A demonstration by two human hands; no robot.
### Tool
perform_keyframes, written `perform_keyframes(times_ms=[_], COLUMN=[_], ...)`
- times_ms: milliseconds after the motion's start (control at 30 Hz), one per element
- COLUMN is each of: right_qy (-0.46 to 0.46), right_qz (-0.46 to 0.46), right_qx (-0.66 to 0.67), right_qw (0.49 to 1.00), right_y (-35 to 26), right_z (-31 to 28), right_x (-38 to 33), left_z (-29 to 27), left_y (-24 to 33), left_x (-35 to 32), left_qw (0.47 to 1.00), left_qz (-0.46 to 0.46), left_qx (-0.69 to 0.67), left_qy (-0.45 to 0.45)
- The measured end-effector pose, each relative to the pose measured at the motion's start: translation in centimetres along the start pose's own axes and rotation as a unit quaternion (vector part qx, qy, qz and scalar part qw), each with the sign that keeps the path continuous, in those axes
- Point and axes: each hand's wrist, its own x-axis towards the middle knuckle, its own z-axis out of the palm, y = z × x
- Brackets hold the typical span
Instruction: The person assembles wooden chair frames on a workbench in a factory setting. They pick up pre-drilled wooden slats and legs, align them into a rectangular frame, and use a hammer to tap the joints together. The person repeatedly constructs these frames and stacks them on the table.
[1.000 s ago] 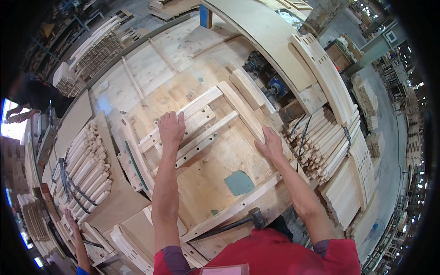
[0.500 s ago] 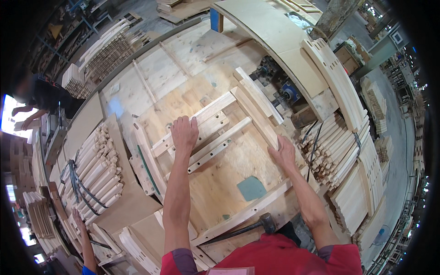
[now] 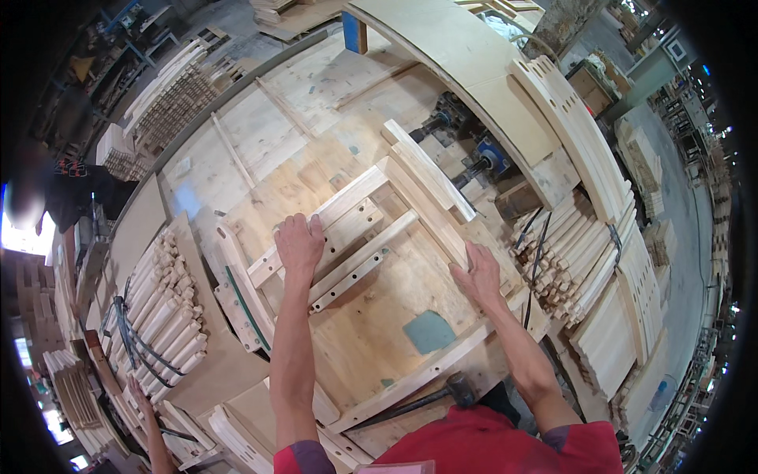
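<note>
A pale wooden frame (image 3: pixel 430 207) lies on the plywood-topped bench in front of me. My left hand (image 3: pixel 300 245) has its fingers wrapped over the frame's far rail (image 3: pixel 351 193), left of the middle. My right hand (image 3: pixel 478 276) grips the right-hand rail near its closer end, thumb and fingers around the edge. Two drilled wooden bars (image 3: pixel 351 280) lie inside the frame, close to my left hand. A curved side piece (image 3: pixel 246 272) stands at the left. Along the near rail (image 3: pixel 438 367) lies a black-headed mallet (image 3: pixel 459 389).
Strapped bundles of wooden sticks sit left (image 3: pixel 162 308) and right (image 3: pixel 564 253). A raised board shelf (image 3: pixel 474 55) covers clamp hardware (image 3: pixel 485 158) at the far right. Another person's hand (image 3: pixel 142 399) is at lower left; a person in dark clothes (image 3: pixel 83 186) stands far left.
The whole view has shifted slightly, carrying frame and hands a little left and down in the picture. Both hands keep their hold. At far left the other person's arms have changed position.
</note>
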Motion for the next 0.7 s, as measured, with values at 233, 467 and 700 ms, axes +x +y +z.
perform_keyframes(times_ms=[233, 467, 700], right_qy=[-0.037, -0.082, -0.070], right_qz=[0.039, 0.074, 0.082], right_qx=[-0.033, -0.026, 0.026], right_qw=[0.998, 0.994, 0.994], right_y=[-2.0, -2.2, -2.2], right_z=[0.5, -0.7, -0.1], right_x=[0.5, 1.4, 1.0], left_z=[0.4, -0.2, -0.6], left_y=[-1.7, 0.0, -0.4], left_x=[-0.3, 0.2, -0.2], left_qw=[0.994, 0.998, 0.997], left_qz=[0.042, -0.012, -0.035], left_qx=[-0.020, -0.024, -0.039], left_qy=[0.096, 0.064, 0.056])
